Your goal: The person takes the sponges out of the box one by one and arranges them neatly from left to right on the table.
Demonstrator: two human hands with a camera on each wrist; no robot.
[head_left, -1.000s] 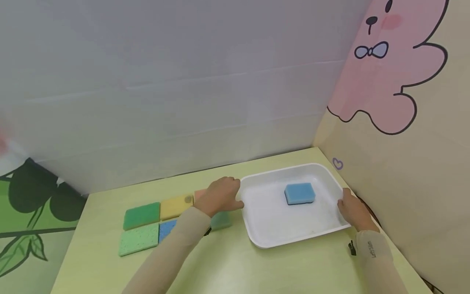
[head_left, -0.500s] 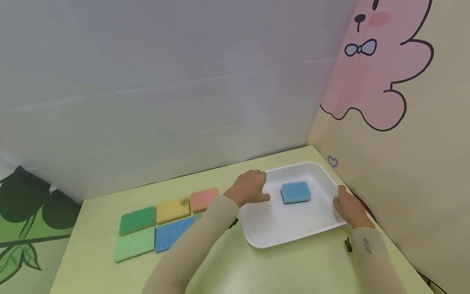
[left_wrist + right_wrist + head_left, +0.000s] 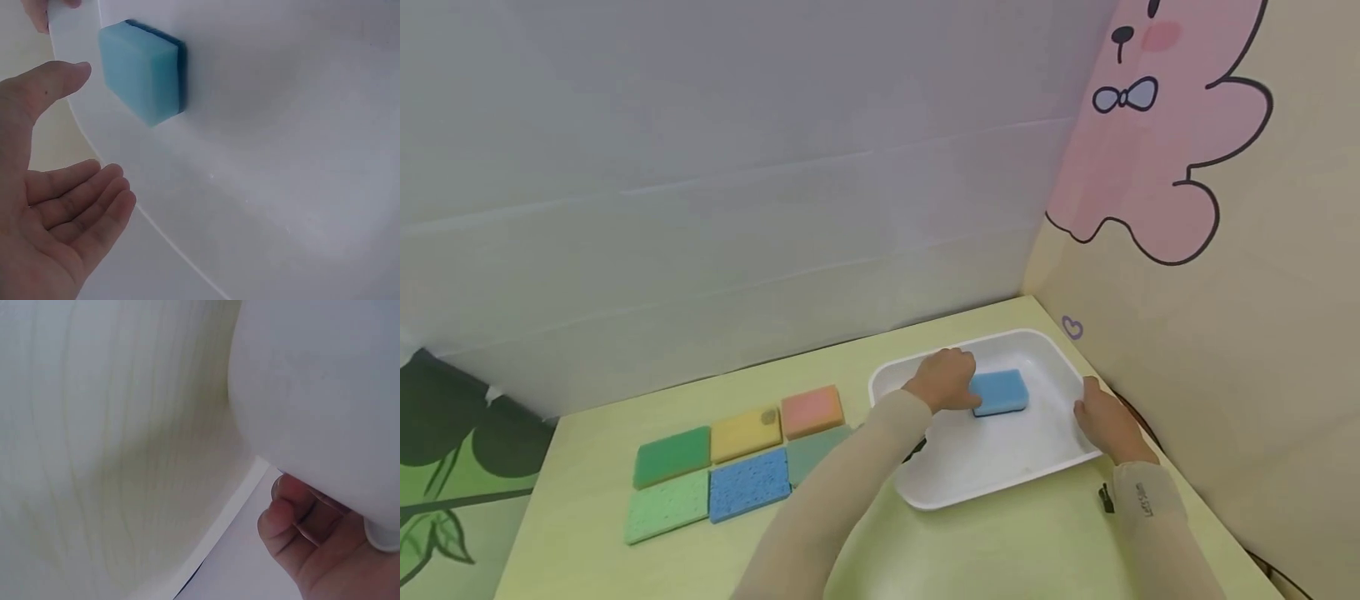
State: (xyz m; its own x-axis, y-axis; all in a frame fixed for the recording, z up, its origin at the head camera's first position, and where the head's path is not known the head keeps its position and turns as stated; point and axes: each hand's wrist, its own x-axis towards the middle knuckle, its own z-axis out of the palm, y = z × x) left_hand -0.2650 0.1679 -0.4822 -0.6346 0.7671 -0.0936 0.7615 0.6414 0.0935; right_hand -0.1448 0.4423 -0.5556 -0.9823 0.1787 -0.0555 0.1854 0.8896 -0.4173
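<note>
A white tray (image 3: 977,454) stands on the table with one light blue sponge (image 3: 1002,392) in it, dark on its underside. Over the tray, just left of that sponge, hovers my left hand (image 3: 946,380). The left wrist view has its thumb and fingers spread apart, with a gap between them and the blue sponge (image 3: 140,72). My right hand (image 3: 1112,421) grips the tray's right rim. In the right wrist view, curled fingers (image 3: 278,519) lie under the rim against the tray's outer wall (image 3: 312,394); the thumb is hidden there.
Left of the tray, two rows of sponges lie on the table (image 3: 992,550): green (image 3: 672,457), yellow (image 3: 747,435) and pink (image 3: 812,412) behind, light green (image 3: 667,507), blue (image 3: 749,484) and grey-green (image 3: 808,450) in front. Walls border the table's back and right.
My left hand has moved right, from the tray's left rim to beside the light blue sponge. The right hand stays on the right rim. The head view has shifted slightly.
</note>
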